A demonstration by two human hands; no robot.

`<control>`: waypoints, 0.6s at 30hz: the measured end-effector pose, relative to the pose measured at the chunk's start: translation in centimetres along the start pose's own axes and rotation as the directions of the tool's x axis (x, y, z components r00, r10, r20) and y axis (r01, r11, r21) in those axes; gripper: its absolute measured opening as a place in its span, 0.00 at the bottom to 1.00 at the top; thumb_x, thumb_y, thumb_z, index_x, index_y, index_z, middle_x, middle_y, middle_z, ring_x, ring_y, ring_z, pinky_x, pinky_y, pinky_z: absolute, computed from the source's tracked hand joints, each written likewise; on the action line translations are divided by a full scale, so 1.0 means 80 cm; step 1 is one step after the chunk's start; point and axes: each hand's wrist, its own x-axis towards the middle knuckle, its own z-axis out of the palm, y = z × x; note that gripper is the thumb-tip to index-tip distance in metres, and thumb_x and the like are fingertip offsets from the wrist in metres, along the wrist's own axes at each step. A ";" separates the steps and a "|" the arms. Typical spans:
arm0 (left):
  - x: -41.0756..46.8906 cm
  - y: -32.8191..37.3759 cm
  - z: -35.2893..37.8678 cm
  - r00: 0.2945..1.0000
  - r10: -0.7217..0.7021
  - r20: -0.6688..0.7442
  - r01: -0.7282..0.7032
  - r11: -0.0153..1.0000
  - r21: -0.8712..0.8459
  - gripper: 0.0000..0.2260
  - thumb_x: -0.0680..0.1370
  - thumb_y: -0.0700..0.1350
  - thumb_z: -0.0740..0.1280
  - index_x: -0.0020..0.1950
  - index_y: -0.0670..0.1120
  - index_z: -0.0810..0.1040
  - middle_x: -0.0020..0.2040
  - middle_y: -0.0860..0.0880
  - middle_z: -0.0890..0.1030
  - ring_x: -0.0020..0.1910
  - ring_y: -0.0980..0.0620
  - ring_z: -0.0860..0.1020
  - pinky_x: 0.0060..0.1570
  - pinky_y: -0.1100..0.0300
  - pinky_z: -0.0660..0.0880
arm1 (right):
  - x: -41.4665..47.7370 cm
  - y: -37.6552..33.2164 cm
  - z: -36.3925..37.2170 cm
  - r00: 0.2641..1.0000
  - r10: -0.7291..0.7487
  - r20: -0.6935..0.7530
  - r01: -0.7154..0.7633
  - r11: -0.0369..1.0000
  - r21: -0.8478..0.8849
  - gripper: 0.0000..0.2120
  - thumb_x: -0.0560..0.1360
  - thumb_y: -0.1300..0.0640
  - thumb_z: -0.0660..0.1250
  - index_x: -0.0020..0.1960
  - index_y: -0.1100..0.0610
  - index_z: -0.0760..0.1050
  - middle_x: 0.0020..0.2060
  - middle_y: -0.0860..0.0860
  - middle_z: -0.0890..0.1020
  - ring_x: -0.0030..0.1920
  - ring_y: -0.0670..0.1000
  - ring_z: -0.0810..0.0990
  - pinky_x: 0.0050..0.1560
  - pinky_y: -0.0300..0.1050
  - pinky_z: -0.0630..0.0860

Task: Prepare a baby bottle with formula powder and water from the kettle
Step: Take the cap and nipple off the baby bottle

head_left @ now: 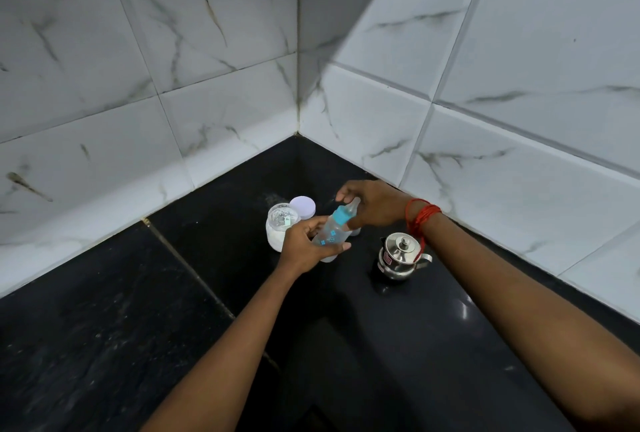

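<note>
Presently left hand [304, 246] wrapped the baby bottle [330, 236] body, fingers curled shut, bottle tilted above the black counter [138, 310] | right hand [372, 205] fingers closed around teat end by blue collar | open formula jar [280, 229] touching left fingers, its lid [303, 206] behind | steel kettle [398, 257] near right | counter free toward viewer; tiled walls close behind
</note>
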 end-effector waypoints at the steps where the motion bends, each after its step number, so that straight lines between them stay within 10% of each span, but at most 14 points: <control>1: -0.001 0.001 -0.001 1.000 0.001 -0.010 -0.001 1.000 0.013 0.21 0.64 0.50 0.86 0.51 0.63 0.81 0.47 0.68 0.85 0.49 0.67 0.83 0.45 0.73 0.78 | 0.000 0.000 0.001 1.000 -0.012 -0.007 0.012 1.000 0.000 0.26 0.67 0.46 0.76 0.63 0.50 0.74 0.52 0.46 0.79 0.45 0.43 0.78 0.43 0.35 0.71; 5: -0.002 0.003 -0.001 1.000 0.000 -0.029 0.000 1.000 0.023 0.22 0.63 0.52 0.86 0.50 0.64 0.80 0.46 0.66 0.85 0.49 0.68 0.82 0.44 0.75 0.77 | 0.003 -0.008 0.011 0.992 0.086 -0.093 -0.093 0.993 -0.075 0.25 0.70 0.36 0.71 0.58 0.53 0.78 0.47 0.49 0.82 0.45 0.48 0.80 0.43 0.40 0.76; 18: 0.001 -0.060 0.025 0.998 -0.045 0.031 0.045 0.999 0.004 0.28 0.65 0.42 0.86 0.60 0.53 0.80 0.56 0.55 0.86 0.58 0.55 0.84 0.63 0.58 0.80 | 0.004 0.008 -0.006 0.989 -0.011 -0.149 0.022 0.997 0.071 0.20 0.67 0.51 0.78 0.57 0.50 0.79 0.50 0.46 0.81 0.47 0.48 0.79 0.46 0.36 0.74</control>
